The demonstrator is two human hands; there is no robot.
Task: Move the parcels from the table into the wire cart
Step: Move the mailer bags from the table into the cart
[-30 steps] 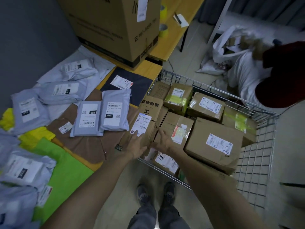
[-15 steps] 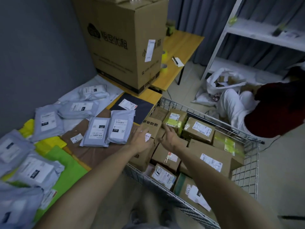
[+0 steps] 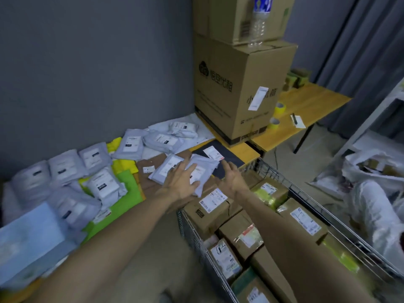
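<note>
Left hand (image 3: 181,182) is resting flat on two grey mailers (image 3: 202,169), fingers spread and straight, not curling round them. Right hand (image 3: 232,181) is hovering just right of it, fingers relaxed, holding nothing, over the black mailer (image 3: 229,159) edge. Other mailers (image 3: 102,184) are lying left of the left hand on the table (image 3: 244,149). Wire cart (image 3: 290,186) is sitting under the right forearm, carrying cardboard boxes (image 3: 213,201).

- We see a dim, bluish room, shadows soft.
- Motion blur smears the pale blue flat packet (image 3: 26,243) at lower left.
- Edges bend, wide-angle.
</note>
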